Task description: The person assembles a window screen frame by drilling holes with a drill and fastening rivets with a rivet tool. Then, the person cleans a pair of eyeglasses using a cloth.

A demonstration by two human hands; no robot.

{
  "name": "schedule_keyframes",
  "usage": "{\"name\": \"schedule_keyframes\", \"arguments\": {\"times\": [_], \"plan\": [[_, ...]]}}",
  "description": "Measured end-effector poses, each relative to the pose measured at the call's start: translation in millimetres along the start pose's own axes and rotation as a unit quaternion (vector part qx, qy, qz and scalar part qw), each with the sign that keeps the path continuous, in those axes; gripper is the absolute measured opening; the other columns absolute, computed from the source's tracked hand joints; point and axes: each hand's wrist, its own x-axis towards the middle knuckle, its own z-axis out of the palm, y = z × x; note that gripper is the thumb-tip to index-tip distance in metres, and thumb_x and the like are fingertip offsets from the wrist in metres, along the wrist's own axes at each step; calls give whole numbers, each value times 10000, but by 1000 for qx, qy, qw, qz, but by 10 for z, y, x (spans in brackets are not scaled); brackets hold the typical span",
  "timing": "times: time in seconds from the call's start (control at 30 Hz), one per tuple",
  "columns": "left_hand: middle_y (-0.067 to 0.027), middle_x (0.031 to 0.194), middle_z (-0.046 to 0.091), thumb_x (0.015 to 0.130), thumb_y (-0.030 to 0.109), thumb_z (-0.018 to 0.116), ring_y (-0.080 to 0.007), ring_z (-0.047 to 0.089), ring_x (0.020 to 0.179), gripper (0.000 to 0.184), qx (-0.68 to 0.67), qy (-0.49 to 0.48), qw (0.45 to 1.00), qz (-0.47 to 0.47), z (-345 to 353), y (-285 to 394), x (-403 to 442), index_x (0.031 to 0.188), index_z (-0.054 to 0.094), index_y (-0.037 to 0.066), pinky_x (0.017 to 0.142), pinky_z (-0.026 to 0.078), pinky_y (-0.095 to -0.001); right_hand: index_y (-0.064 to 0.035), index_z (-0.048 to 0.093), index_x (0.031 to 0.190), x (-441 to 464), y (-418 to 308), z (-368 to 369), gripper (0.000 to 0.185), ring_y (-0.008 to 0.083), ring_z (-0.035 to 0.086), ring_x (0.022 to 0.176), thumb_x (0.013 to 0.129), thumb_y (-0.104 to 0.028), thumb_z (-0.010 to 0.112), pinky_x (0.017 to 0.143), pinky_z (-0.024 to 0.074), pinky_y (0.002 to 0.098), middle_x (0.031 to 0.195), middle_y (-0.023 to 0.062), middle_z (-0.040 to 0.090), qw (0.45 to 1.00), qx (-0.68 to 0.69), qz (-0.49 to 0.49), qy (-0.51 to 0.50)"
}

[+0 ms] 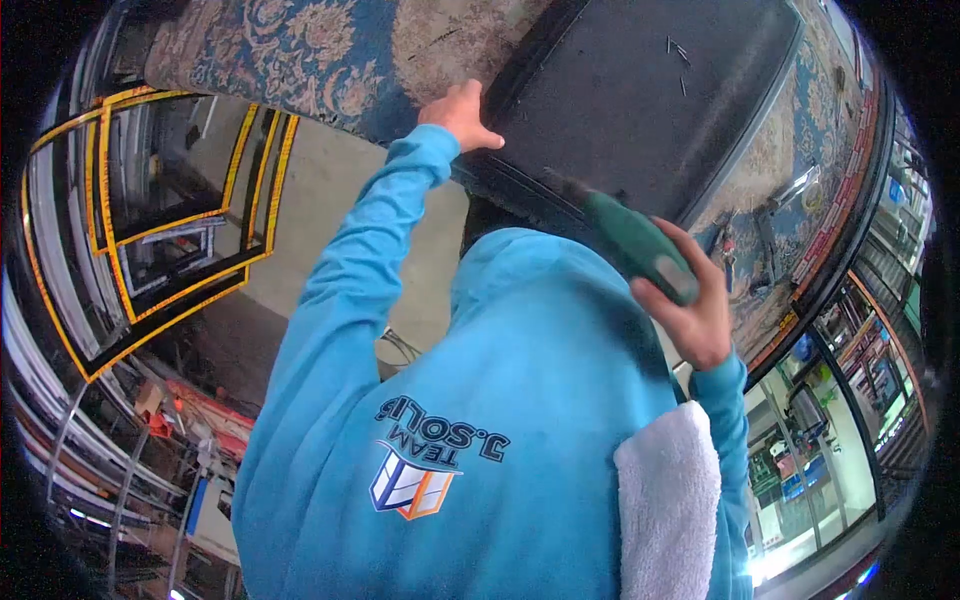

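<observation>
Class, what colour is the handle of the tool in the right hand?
The handle is green, with a greyish patch near its held end; see the head view.

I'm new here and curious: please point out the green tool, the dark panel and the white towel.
Green tool (637, 240): head view, middle of its body.
Dark panel (610, 110): head view, bare part of its upper face.
White towel (668, 500): head view, middle of its visible cloth.

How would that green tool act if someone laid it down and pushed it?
The green tool might roll a bit, since its body looks rounded. It's probably stiff: it sticks straight out from the right hand without drooping.
</observation>
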Motion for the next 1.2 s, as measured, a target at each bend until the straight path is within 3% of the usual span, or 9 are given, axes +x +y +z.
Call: {"name": "schedule_keyframes", "arguments": {"times": [0.07, 0.17, 0.37, 0.57, 1.2], "plan": [[-224, 1264, 548, 645, 458, 836, -410, 566, 1155, 851, 9, -28, 1000, -10, -58, 26, 17, 1279, 442, 49, 955, 472, -493, 14, 546, 1276, 257, -142, 233, 619, 218, 673, 980, 737, -195, 769, 883, 508, 342, 1028, 177, 691, 995, -76, -41, -56], [-245, 1263, 539, 635, 445, 843, -412, 575, 1141, 873, 4, -50, 999, 21, -96, -18, 51, 1289, 429, 41, 954, 476, -495, 14, 557, 1248, 495, -241, 480, 615, 294, 712, 886, 722, -233, 760, 799, 542, 380, 918, 217, 690, 984, -153, -83, -47], [-268, 1248, 534, 617, 400, 856, -432, 584, 1118, 883, 5, -63, 997, 43, -101, -50, 86, 1280, 410, 25, 953, 486, -485, -29, 580, 1223, 699, -339, 667, 596, 383, 692, 833, 709, -282, 743, 751, 548, 432, 869, 229, 685, 976, -201, -63, -57], [-256, 1211, 551, 616, 362, 875, -431, 586, 1118, 807, -8, -70, 997, 32, -122, -16, 84, 1205, 434, 31, 959, 485, -483, -29, 573, 1233, 768, -362, 789, 632, 385, 691, 836, 696, -314, 745, 750, 550, 441, 879, 237, 685, 972, -220, -53, -64], [-241, 1229, 543, 644, 361, 866, -429, 588, 1118, 813, -16, -60, 997, 33, -117, -33, 48, 1244, 427, 32, 952, 489, -495, -31, 595, 1209, 791, -396, 827, 597, 374, 695, 805, 700, -307, 741, 731, 554, 438, 849, 225, 687, 969, -233, -63, -54]]}}
